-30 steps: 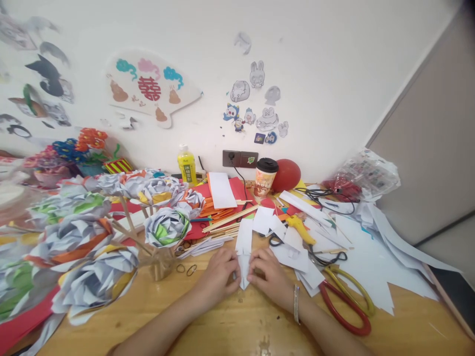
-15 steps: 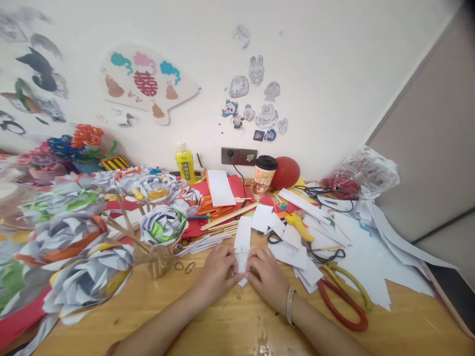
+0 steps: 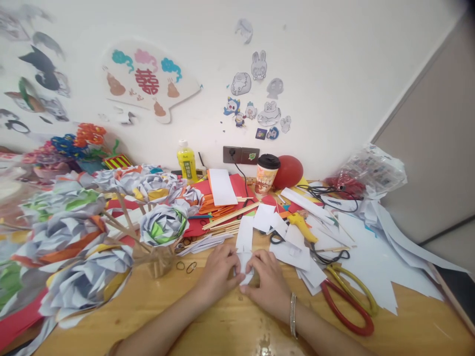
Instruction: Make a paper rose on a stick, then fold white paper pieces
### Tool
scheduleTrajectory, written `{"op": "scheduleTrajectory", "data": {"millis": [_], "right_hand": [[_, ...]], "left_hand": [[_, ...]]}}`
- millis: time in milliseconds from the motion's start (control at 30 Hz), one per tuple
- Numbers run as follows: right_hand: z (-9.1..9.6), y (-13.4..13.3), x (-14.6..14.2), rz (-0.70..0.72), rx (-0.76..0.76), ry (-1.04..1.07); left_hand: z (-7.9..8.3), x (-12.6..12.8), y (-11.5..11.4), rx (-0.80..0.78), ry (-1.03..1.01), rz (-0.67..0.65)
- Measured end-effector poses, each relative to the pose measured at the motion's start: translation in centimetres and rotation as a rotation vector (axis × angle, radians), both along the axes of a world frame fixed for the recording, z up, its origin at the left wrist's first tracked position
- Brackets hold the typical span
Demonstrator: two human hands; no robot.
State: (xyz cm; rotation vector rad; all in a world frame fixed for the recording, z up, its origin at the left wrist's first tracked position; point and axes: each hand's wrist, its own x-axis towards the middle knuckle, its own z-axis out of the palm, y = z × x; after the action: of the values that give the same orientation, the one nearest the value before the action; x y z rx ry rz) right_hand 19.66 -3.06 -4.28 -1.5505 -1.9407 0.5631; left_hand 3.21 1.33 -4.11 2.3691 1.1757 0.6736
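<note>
The folded white paper (image 3: 245,261) is lying on the wooden table (image 3: 230,329), the left hand (image 3: 218,274) and right hand (image 3: 269,283) pinching its opposite sides

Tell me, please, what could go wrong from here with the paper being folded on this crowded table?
1. The left hand and right hand pinch the small white paper closely and hide most of it, so a crease could go crooked.
2. The scissors lie beside the right forearm, where a sweep of the arm might knock them.
3. The lidded cup stands among loose sheets and cables, and a tug there could tip it.
</note>
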Motion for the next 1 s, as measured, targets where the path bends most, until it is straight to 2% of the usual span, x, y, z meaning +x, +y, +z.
{"op": "scheduleTrajectory", "data": {"millis": [233,467,633,767,900,967,1000], "right_hand": [[0.4,0.0,0.0,-0.009,0.002,0.001],[0.5,0.2,0.4,0.039,0.022,0.026],[0.2,0.2,0.2,-0.016,0.067,0.091],[0.0,-0.1,-0.2,-0.062,0.026,0.053],[0.2,0.1,-0.2,-0.052,-0.009,0.051],[0.6,0.4,0.4,-0.008,-0.036,0.067],[0.8,0.6,0.7,0.035,-0.052,0.081]], "left_hand": [[0.3,0.1,0.0,-0.006,0.028,-0.010],[0.4,0.0,-0.2,-0.008,0.036,0.002],[0.6,0.1,-0.3,-0.007,0.046,0.011],[0.5,-0.1,-0.4,0.016,0.067,0.062],[0.5,-1.1,0.0,0.094,0.095,0.147],[0.6,-1.8,0.4,0.187,0.070,0.122],[0.6,-2.0,0.7,0.241,0.052,0.067]]}}
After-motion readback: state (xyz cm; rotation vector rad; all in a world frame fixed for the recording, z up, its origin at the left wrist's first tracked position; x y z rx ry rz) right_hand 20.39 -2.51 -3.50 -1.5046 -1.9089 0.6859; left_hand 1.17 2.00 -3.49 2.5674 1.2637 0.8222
